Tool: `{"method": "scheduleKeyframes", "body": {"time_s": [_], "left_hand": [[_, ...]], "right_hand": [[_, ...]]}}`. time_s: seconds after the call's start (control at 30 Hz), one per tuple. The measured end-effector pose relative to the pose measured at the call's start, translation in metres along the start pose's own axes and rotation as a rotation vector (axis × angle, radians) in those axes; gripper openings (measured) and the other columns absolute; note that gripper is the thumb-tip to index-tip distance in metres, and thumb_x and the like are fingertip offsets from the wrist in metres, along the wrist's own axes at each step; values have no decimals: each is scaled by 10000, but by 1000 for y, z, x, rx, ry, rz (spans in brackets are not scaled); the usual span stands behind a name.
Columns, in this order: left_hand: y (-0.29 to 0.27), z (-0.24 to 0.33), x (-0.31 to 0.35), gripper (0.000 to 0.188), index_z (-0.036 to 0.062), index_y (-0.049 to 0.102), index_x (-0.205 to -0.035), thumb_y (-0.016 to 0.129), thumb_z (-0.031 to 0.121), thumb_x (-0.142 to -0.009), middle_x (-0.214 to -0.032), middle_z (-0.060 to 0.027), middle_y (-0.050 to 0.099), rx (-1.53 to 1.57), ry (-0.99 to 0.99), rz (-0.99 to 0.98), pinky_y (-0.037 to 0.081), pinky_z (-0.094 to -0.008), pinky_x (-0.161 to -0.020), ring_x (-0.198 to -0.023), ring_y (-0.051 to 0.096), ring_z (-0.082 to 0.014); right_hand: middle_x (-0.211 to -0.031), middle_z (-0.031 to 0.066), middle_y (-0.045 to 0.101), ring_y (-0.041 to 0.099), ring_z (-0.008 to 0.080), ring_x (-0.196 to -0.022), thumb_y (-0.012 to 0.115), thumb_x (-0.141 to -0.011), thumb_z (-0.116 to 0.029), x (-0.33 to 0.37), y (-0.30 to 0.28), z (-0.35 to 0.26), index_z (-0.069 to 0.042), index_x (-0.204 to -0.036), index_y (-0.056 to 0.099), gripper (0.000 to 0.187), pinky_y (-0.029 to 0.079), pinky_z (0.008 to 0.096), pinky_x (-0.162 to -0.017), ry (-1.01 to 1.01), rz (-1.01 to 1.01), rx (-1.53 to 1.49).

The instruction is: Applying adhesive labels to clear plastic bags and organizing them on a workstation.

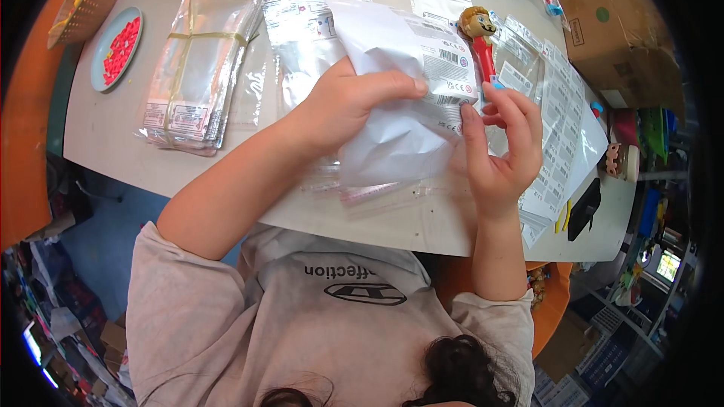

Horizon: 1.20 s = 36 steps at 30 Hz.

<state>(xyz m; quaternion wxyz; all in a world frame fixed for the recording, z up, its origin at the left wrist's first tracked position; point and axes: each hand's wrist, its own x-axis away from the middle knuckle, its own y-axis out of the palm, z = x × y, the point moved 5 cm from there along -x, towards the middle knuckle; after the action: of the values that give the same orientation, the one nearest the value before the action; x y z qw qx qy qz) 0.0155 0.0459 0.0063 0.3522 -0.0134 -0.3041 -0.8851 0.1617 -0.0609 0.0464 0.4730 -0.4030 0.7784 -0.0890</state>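
Observation:
My left hand (339, 102) grips a bent white sheet of barcode labels (392, 139), its thumb pressed on the front near the printed part. At the sheet's right edge is my right hand (505, 143), fingers curled, with a gap between thumb and index fingertip. I see no thing between those fingertips. Just beyond them lies a red stick-shaped toy (483, 49) with a character's head on top. Clear printed plastic bags (305, 30) lie under and behind the sheet.
A banded stack of clear bags (200, 53) lies at left, beside a plate (98, 68) of small red pieces and a basket (90, 0). More label sheets (554, 143) and a black pouch (584, 209) lie at right. Cardboard boxes (622, 22) stand at the far right.

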Motion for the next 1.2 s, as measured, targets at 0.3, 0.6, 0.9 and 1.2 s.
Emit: {"method": "scheduleKeyframes", "body": {"time_s": [0.3,0.6,0.9,1.2], "left_hand": [[-1,0,0,271,10,656,-1103,661,139,-864,-1022,-56,673,-28,-15,-37,497,-291,-837,-931,633,-146],[-1,0,1,282,6,652,-1104,673,148,-861,-1026,-63,673,-13,-17,-34,500,-296,-831,-938,635,-153],[-1,0,4,289,6,656,-1110,671,155,-862,-1030,-64,675,-11,-38,-21,499,-297,-837,-944,635,-152],[0,1,4,281,6,658,-1108,663,150,-868,-1028,-61,677,-1,-8,-25,497,-296,-843,-943,634,-152]], "right_hand": [[-1009,117,643,622,137,-772,745,-809,49,2,-1,5,32,-988,690,188,525,237,-658,4,-33,-30],[-1005,109,662,621,127,-779,762,-801,51,5,-3,6,35,-998,679,214,524,236,-667,25,24,-57],[-984,121,680,639,143,-786,773,-788,53,5,-4,2,36,-982,703,207,531,241,-675,-14,25,-3],[-927,125,714,692,199,-827,795,-753,60,4,-5,-10,13,-954,736,214,557,279,-733,-142,61,139]]}}
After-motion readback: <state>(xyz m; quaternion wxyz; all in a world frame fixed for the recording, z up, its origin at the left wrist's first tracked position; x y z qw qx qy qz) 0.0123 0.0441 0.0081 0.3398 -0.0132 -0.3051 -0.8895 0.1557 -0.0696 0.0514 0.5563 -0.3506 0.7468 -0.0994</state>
